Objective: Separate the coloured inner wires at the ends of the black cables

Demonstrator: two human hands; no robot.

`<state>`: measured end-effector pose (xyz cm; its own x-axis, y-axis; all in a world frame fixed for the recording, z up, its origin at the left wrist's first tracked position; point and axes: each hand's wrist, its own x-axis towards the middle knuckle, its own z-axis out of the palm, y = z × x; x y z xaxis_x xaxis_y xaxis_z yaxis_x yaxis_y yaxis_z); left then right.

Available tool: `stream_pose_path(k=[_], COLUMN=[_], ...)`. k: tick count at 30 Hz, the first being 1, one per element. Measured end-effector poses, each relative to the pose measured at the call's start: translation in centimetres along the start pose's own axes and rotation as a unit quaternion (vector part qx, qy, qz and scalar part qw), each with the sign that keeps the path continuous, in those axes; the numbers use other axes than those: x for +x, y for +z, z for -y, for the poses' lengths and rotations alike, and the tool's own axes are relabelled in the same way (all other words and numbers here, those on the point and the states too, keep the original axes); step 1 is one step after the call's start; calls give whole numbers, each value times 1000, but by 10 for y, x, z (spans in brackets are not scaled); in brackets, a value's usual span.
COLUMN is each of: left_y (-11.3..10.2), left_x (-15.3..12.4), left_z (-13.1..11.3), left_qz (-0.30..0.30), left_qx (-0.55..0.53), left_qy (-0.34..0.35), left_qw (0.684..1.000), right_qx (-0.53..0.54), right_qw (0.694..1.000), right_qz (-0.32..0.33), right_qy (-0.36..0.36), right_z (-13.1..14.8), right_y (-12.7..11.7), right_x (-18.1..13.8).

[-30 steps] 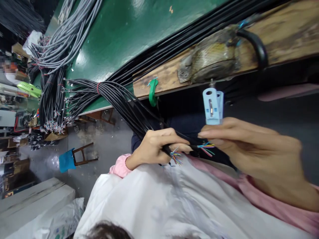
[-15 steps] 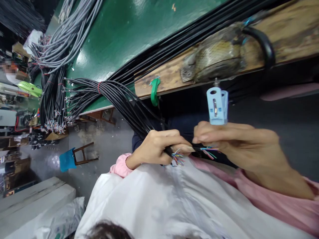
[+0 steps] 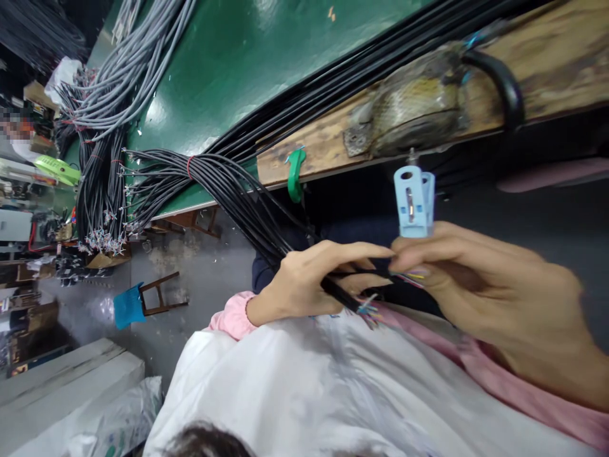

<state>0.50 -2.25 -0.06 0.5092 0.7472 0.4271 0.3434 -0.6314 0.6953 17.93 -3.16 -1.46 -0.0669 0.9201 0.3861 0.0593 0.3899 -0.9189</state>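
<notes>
My left hand (image 3: 307, 276) is around several black cables (image 3: 343, 296), its index finger stretched toward the right hand. Bared coloured wires (image 3: 370, 311) fan out from their stripped ends below its fingers. My right hand (image 3: 495, 292) pinches the end of another black cable, with a few coloured wires (image 3: 412, 278) showing at its fingertips. From my left hand the cables run back up to a long black bundle (image 3: 228, 184) tied with a red band (image 3: 189, 167). A light blue clothespin (image 3: 413, 206) hangs just above my right fingers.
The green table (image 3: 228, 70) carries black cables and a grey cable bundle (image 3: 143, 63). Along its edge lies a wooden board (image 3: 547, 70) with a tape-wrapped tool (image 3: 413, 117) and a green hook (image 3: 295, 174). A blue stool (image 3: 128, 306) stands on the floor at left.
My right hand has moved right with the cable end. My left fingers have opened out and reach farther right, and the stripped ends under them have shifted right as well.
</notes>
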Motion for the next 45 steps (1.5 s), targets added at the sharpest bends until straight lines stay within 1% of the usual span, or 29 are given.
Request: stream_pose_path(k=[2,4,5,6,7,9,11,12,14,16,18,20,22,23,24,26,27,28,29,31,32,34,35,36,38,40,42,45], left_y=[6,8,7,5,3,-5,-11,-14,-16,-16,-16,-16,-16,-16,-15,-13,-11,-9,-7,-5,-5,-5,-5,-6,-6,-4,-2,3], left_x=[-5,-11,-13,-14,-15,-14,-12,-11,-11,-12,-14,-15,-14,-12,-11,-7,-6,-4,-2,2,3,6,7,7,8,8,9,13], left_z=[1,2,2,2,1,-1,-3,-3,-1,2,5,6,5,3,1,-3,-5,-6,-8,-9,-9,-9,-9,-10,-11,-11,-11,-11], left_qz=[11,45,63,81,95,127,169,195,240,255,247,247,241,220,182,86,49,28,23,47,59,73,74,71,56,38,6,-70], left_qx=[39,77,96,112,120,117,104,98,90,75,59,44,29,21,10,-9,-13,-15,-20,-41,-58,-85,-90,-92,-88,-80,-75,-90], left_qy=[36,61,58,52,52,61,69,68,53,42,40,38,40,35,26,2,-13,-29,-44,-86,-108,-134,-139,-142,-140,-125,-94,-35], left_qw=[999,994,992,989,987,983,978,974,965,963,966,967,969,975,983,996,999,999,999,994,991,985,983,983,985,988,993,993], right_qx=[34,71,78,72,52,-31,-137,-181,-237,-246,-224,-192,-190,-205,-225,-268,-283,-293,-299,-292,-277,-231,-205,-180,-141,-104,-67,-18], right_qw=[998,992,990,992,995,999,986,976,960,958,965,970,966,963,958,950,946,943,940,939,944,960,970,979,989,989,983,970], right_qz=[-24,-39,-37,-30,-20,-2,1,-5,-34,-60,-37,-1,1,-8,-18,2,8,18,19,15,16,30,26,17,-34,-70,-63,-71], right_qy=[54,101,110,104,81,-5,-93,-122,-143,-132,-128,-149,-173,-176,-175,-160,-157,-159,-165,-179,-180,-154,-129,-94,-9,78,156,232], right_z=[-1,-1,-1,-1,-1,2,7,10,15,18,19,19,18,19,19,19,19,18,17,13,11,7,4,3,1,3,7,15], right_y=[5,10,11,12,11,9,5,3,0,-1,0,1,3,3,2,0,-1,-2,-4,-7,-9,-12,-14,-15,-16,-15,-12,-5], right_x=[-6,-9,-10,-10,-10,-9,-8,-8,-8,-8,-8,-8,-9,-9,-9,-10,-11,-11,-10,-8,-6,-2,0,1,4,7,12,25])
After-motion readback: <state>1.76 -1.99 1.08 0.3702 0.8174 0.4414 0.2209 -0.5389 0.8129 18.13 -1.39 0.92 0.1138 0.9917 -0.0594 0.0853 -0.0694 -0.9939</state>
